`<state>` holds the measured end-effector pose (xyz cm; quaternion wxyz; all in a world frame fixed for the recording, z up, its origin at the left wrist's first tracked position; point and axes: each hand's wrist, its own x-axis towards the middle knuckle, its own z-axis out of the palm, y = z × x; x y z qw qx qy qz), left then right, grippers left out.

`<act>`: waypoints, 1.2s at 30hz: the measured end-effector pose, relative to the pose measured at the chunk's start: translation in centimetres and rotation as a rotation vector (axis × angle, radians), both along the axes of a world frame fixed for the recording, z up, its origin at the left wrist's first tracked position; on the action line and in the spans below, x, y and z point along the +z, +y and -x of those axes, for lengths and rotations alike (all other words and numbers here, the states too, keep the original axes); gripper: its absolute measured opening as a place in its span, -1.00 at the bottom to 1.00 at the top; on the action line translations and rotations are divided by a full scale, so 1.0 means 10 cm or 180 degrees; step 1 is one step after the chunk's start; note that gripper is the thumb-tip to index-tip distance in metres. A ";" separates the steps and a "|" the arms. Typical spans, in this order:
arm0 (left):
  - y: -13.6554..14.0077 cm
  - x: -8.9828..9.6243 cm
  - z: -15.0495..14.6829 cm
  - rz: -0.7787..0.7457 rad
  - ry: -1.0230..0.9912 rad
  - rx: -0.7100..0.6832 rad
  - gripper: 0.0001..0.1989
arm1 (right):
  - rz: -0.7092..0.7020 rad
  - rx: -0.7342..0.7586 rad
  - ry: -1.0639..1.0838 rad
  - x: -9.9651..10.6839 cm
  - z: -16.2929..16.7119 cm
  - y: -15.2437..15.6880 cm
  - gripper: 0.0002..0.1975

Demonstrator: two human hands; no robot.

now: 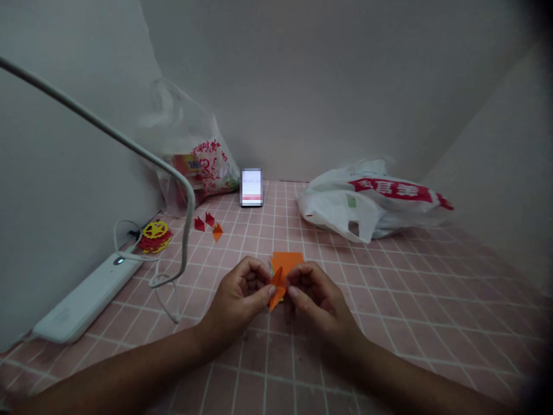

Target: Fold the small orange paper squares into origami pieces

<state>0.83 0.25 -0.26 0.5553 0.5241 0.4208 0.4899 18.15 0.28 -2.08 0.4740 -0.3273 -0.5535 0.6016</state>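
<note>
Between my two hands is a small folded piece of orange paper (277, 289), narrow and pointed at its lower end. My left hand (244, 293) pinches its left side with thumb and fingers. At its right side my right hand (317, 294) has the thumb and forefinger closed on the edge. Just behind lies a stack of square paper (288, 260), orange on top, with other colours showing at the left edge; my hands hide part of it. Farther left stand two small red folded paper pieces (199, 224) and an orange folded paper piece (218, 232).
A white power strip (86, 297) with a cable (184, 230) lies at left, near yellow and red cut-out shapes (154, 231). At the back are a filled plastic bag (211, 164), a lit phone (251, 187) and a white plastic bag (371, 202). Walls border the pink tiled surface.
</note>
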 end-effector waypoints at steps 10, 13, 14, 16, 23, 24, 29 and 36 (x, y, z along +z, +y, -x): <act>0.00 -0.03 0.02 0.0361 0.0208 -0.0495 -0.82 | 0.0390 0.0072 -0.0306 0.00 0.01 0.04 -0.74; 0.01 -0.02 0.02 0.0744 0.0340 -0.0759 -0.71 | 0.0531 0.0162 -0.0246 0.00 0.01 0.05 -0.71; 0.01 -0.01 0.02 0.0816 0.0340 -0.0726 -0.70 | 0.0546 0.0205 -0.0214 0.00 0.01 0.05 -0.70; 0.02 0.01 0.02 0.0883 0.0329 -0.0737 -0.68 | 0.0548 0.0270 -0.0141 0.01 0.01 0.06 -0.67; 0.03 0.01 0.02 0.1022 0.0116 -0.0849 -0.67 | 0.0693 0.0323 0.0046 0.02 0.02 0.08 -0.68; 0.03 0.00 0.02 0.1025 0.0109 -0.0864 -0.67 | 0.0727 0.0326 0.0045 0.03 0.02 0.08 -0.68; 0.03 -0.03 0.02 0.1034 0.0140 -0.0918 -0.67 | 0.0956 0.0238 -0.0021 0.06 0.03 0.06 -0.69; 0.00 0.00 0.01 0.0761 0.0393 -0.0844 -0.61 | 0.0844 0.0055 -0.0364 0.05 0.03 0.07 -0.70</act>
